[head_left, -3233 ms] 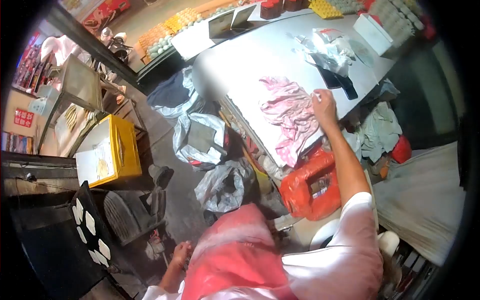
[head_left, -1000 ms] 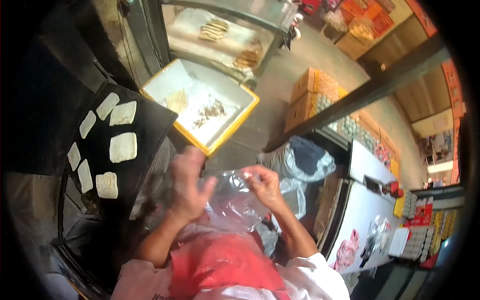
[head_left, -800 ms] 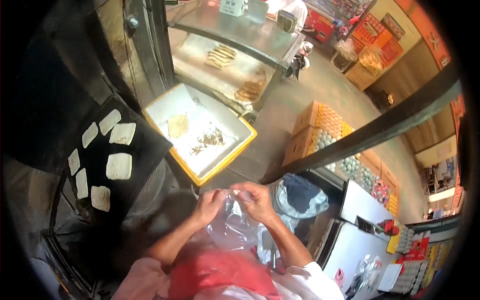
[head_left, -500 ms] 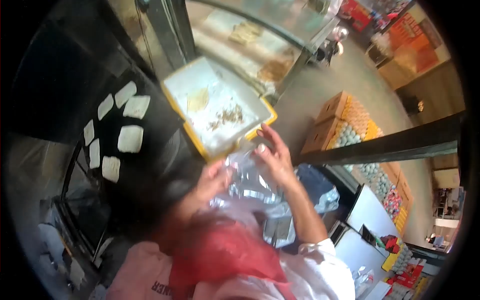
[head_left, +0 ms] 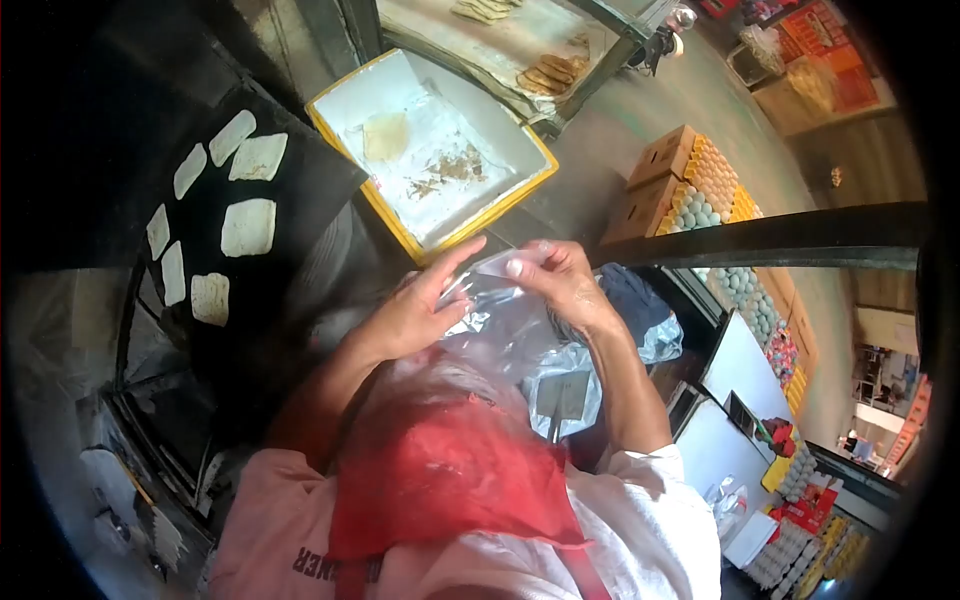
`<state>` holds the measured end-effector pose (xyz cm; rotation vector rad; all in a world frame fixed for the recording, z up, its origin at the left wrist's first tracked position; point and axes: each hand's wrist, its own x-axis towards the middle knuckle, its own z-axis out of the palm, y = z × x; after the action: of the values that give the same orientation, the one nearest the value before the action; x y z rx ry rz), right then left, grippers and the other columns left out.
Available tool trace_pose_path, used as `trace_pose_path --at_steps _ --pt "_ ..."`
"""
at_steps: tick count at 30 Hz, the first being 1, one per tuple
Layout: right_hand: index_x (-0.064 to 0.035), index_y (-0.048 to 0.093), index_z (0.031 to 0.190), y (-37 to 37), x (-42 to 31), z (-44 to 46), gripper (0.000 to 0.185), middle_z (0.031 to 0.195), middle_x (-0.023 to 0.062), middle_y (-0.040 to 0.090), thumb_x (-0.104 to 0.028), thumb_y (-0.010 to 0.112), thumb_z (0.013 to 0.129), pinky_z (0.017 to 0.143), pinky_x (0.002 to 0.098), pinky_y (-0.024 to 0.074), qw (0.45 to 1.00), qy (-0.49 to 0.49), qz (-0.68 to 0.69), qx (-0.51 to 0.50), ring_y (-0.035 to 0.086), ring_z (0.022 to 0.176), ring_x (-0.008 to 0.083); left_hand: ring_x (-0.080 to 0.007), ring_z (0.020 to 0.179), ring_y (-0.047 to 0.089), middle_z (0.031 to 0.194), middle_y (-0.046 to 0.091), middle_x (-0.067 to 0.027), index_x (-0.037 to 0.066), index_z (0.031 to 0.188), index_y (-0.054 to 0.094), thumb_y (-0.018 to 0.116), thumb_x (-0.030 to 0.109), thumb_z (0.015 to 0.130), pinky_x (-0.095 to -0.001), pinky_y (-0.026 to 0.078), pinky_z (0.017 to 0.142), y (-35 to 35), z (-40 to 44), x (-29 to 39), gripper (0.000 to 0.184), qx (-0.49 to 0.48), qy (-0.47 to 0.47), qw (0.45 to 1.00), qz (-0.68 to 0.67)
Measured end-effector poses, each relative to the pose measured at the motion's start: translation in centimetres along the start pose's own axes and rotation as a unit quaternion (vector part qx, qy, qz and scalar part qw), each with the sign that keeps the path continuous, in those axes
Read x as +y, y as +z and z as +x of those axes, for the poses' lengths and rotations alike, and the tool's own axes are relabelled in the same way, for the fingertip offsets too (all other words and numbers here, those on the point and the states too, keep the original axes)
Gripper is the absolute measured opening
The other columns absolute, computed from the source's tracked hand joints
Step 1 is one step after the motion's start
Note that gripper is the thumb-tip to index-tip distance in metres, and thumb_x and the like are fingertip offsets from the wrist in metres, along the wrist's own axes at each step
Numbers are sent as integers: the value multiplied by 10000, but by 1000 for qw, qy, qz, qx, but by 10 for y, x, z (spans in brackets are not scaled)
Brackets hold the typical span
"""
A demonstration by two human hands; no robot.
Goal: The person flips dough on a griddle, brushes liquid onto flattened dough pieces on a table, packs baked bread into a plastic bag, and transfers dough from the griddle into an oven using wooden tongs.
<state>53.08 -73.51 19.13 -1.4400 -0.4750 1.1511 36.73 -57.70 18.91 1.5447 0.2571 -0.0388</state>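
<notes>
Left hand [head_left: 410,312] has fanned out from its pinch, right hand [head_left: 572,288] has closed up! Pale flat pieces [head_left: 248,228] lie on the dark plate [head_left: 295,195]; left fingers spread open beside the clear bag [head_left: 508,325], which hangs between the hands, near the yellow-rimmed box [head_left: 505,196]; right fingers pinch its edge.
</notes>
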Motion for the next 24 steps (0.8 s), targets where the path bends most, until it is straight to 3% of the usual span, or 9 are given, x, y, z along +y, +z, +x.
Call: trace_pose_path --at_steps 3,5,7,10,13,15,16,21,24 --pt "6 682 919 15 19 6 151 752 7 623 -137 697 875 557 219 435 997 -49 2 65 531 614 69 -109 725 516 768 539 -32 99 1462 318 626 14 850 -279 475 717 -15 -20 -5 691 -22 -50 994 98" --pt "-10 685 907 26 25 5 89 759 9 634 -94 667 883 578 218 447 989 -77 42 119 539 631 73 -251 722 621 773 606 -161 53 1339 471 659 172 835 -387 477 688 -21 -31 -9 551 -24 -94 974 206" --pt "-14 688 909 40 26 3 105 766 10 636 -116 676 884 570 218 445 991 -71 11 117 540 628 76 -274 728 633 796 625 -173 26 1201 566 665 244 841 -404 482 683 -22 -41 -29 432 -13 -61 980 189" --pt "-20 689 910 56 24 2 145 768 9 639 -163 682 888 554 213 438 990 -51 -2 131 539 613 78 -255 722 633 798 623 -176 12 1117 595 615 244 890 -386 484 671 -23 -52 -43 326 -21 -20 993 111" --pt "-21 672 1022 66 17 3 254 874 25 660 -248 665 907 637 228 465 991 -44 93 86 578 695 87 -181 689 610 813 634 -131 14 1075 611 547 232 946 -331 482 638 -19 -54 -41 261 -59 -80 991 86" --pt "-22 623 1151 79 10 -1 401 1019 51 660 -351 627 923 765 254 467 978 -111 160 73 605 852 101 -48 665 498 779 573 17 31 1022 628 500 209 992 -230 441 612 -13 -59 -43 221 -65 -105 992 -29" --pt "-10 569 1243 71 22 -1 547 1124 67 639 -434 625 902 862 276 439 989 -113 45 89 586 994 118 -38 665 484 790 559 36 43 1040 636 486 190 999 -212 429 607 -13 -61 -44 214 -72 -100 990 -72" --pt "-1 594 1229 63 50 -16 644 1078 67 655 -491 693 823 934 312 420 999 -12 -34 32 584 1005 161 -35 694 483 808 551 45 37 1088 632 488 181 999 -199 425 623 -18 -73 -47 222 -117 -92 985 -90" --pt "25 648 1116 72 50 -24 617 976 64 670 -516 682 821 851 290 441 997 35 -38 -62 589 918 146 -38 716 494 843 575 36 48 1136 627 486 175 993 -210 437 633 -22 -76 -45 238 -150 -96 982 -64"
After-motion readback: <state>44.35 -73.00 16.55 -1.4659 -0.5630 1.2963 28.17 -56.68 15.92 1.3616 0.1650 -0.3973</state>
